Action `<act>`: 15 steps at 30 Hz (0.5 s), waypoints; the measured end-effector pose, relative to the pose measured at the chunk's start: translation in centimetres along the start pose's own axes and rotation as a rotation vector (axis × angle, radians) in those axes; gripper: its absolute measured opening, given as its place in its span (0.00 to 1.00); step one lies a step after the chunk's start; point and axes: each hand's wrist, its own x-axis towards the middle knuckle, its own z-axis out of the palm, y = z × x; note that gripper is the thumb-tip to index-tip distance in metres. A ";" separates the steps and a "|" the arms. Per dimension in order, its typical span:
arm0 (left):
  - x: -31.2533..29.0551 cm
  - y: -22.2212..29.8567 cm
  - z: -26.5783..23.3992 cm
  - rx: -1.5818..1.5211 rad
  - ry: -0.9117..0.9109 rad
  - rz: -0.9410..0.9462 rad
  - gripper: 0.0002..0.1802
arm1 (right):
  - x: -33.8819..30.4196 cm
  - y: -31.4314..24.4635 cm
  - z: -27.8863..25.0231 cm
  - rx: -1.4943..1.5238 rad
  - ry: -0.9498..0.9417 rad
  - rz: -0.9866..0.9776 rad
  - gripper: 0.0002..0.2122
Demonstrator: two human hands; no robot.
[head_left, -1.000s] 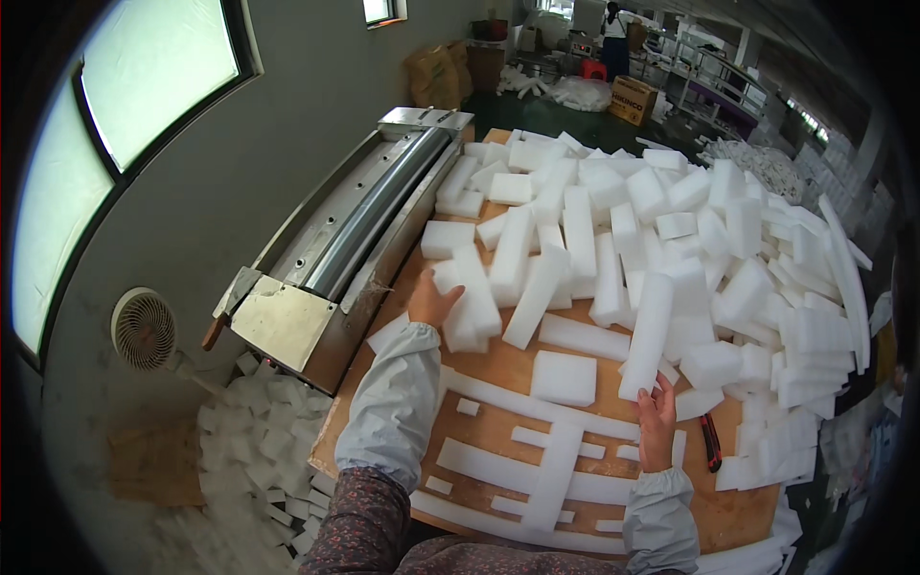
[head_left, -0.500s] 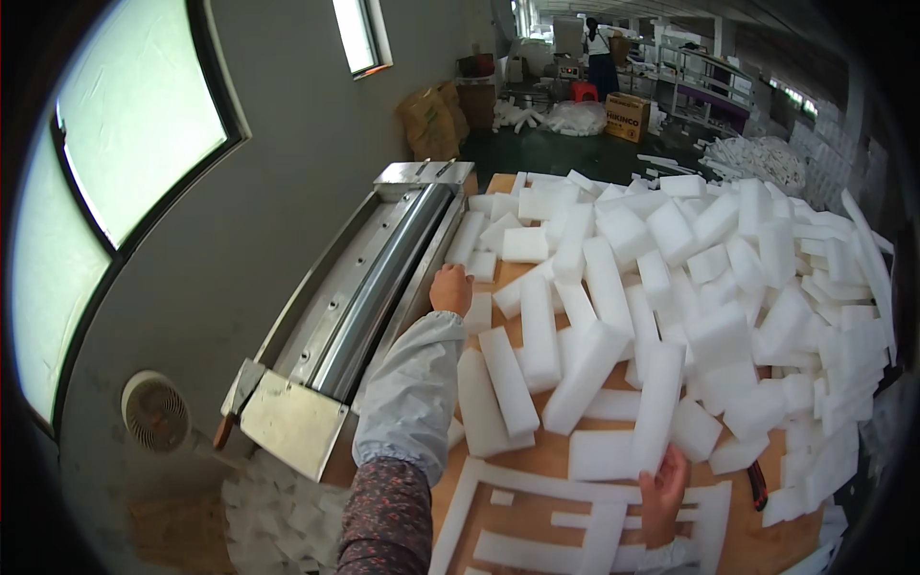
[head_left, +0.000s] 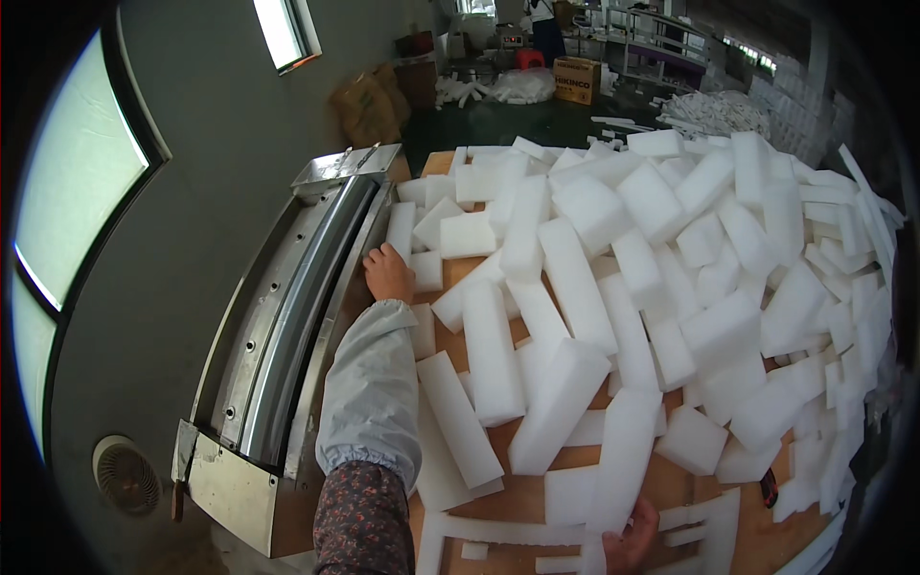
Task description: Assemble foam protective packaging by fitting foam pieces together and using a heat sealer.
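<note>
My left hand (head_left: 390, 273) is closed, its fingers curled at the right edge of a metal roller machine (head_left: 326, 307). A narrow white foam block (head_left: 401, 230) lies just beyond its fingers, and whether they grip anything is hidden. At the lower middle, my right hand (head_left: 632, 539) is closed around the near end of a long white foam block (head_left: 630, 446). That block slants over a shorter foam block (head_left: 571, 494). The foam pile (head_left: 585, 206) spreads from the machine to the right side of the table, many pieces tilted and overlapping.
Thin white foam strips (head_left: 508, 530) lie on the brown tabletop (head_left: 695, 489) at the front edge. A red and black cutter-like tool (head_left: 769, 487) lies at the right. Behind stand a cardboard box (head_left: 577, 80), a red stool (head_left: 529, 59) and a person (head_left: 546, 29). A round fan (head_left: 127, 475) is at the left wall.
The whole view has shifted, so the machine and table sit further left and closer. My right hand and the long foam block have come slightly nearer. My left hand stays beside the machine's edge.
</note>
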 end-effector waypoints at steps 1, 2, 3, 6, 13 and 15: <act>-0.1 0.5 -0.6 -0.010 0.006 0.002 0.19 | 0.2 -0.8 0.2 -0.002 0.007 -0.009 0.34; -0.5 1.0 -1.4 -0.161 -0.045 -0.042 0.21 | 0.4 -1.7 0.4 0.017 -0.009 0.026 0.33; -0.9 1.4 -2.2 -0.313 -0.098 -0.086 0.23 | 0.5 -2.5 0.6 0.036 -0.025 0.062 0.33; -0.5 0.0 -5.6 -0.470 -0.197 -0.151 0.29 | 0.3 -3.5 0.3 0.049 -0.076 0.034 0.34; -3.4 -1.6 -22.2 -1.096 -0.337 -0.165 0.28 | 6.1 -8.3 -0.6 0.059 -0.040 -0.192 0.30; -7.9 -3.4 -28.9 -1.232 -0.329 -0.179 0.32 | 9.0 -10.7 -0.2 0.098 -0.114 -0.293 0.29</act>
